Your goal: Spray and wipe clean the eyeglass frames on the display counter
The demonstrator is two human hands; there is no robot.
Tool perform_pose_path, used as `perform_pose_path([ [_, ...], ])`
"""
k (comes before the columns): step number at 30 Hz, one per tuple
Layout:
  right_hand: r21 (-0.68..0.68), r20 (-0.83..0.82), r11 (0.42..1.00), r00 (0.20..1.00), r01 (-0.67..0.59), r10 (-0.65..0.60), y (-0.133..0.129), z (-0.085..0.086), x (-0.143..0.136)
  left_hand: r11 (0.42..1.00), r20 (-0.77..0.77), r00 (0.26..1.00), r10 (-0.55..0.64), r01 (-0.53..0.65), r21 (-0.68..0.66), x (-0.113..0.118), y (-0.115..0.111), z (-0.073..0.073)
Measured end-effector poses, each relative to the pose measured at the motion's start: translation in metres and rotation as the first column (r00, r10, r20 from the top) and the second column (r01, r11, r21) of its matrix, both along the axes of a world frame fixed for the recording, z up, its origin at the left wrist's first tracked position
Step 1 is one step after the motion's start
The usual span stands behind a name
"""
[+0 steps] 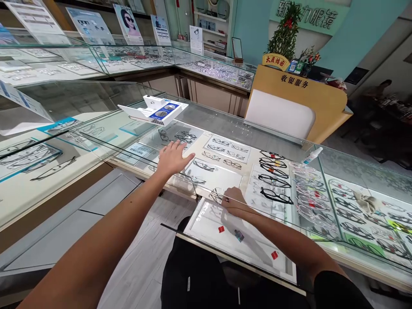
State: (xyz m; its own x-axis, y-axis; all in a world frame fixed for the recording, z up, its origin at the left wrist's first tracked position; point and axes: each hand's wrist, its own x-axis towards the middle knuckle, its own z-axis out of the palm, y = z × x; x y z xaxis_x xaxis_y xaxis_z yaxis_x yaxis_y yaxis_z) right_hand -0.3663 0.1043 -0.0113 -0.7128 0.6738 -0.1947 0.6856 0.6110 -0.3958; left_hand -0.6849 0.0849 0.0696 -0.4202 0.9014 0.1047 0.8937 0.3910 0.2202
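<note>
Left hand (172, 158) flat inside glass display case (225, 124); optician shop counters around.

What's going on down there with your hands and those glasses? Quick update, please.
Left hand flat, open on the display tray. Right hand closed on a clear-framed pair of glasses. Glass countertop overhead; nothing blocking.

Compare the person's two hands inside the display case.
The left hand lies flat, fingers spread, on a white tray of glasses; the right hand is curled around a thin clear frame. The left hand reaches farther into the case; the right hand stays near the pulled-out tray. Both are bare and work under the glass top.
</note>
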Motion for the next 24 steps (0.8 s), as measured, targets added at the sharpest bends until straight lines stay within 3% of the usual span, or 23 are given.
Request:
perform_pose_path([
  [4,-0.263,-0.239,0.964,0.97,-0.027,-0.038,-0.039,0.032,0.027,1.0,-0.017,1.0,-0.006,0.006,0.004,-0.001,0.001,-0.001],
  [8,-0.443,-0.36,0.891,0.93,-0.096,-0.078,-0.07,0.079,0.044,1.0,-0.026,1.0,-0.009,0.009,0.005,-0.003,0.002,-0.004],
  [12,-0.423,-0.427,0.897,0.901,-0.127,-0.074,-0.076,0.139,0.054,1.0,-0.024,1.0,-0.013,0.013,0.003,-0.004,0.002,-0.005],
  [16,-0.318,-0.401,0.939,0.916,-0.13,-0.009,-0.044,0.188,0.054,1.0,-0.033,0.999,-0.02,0.019,-0.011,-0.005,0.002,-0.006],
  [19,-0.168,-0.282,0.977,0.956,-0.129,0.077,-0.009,0.199,0.044,1.0,-0.042,0.999,-0.016,0.015,-0.015,-0.005,0.002,-0.005],
  [24,0.072,-0.109,0.997,0.994,-0.003,0.011,0.029,0.176,0.026,1.0,-0.042,0.999,-0.018,0.017,-0.017,-0.004,0.001,-0.002],
])
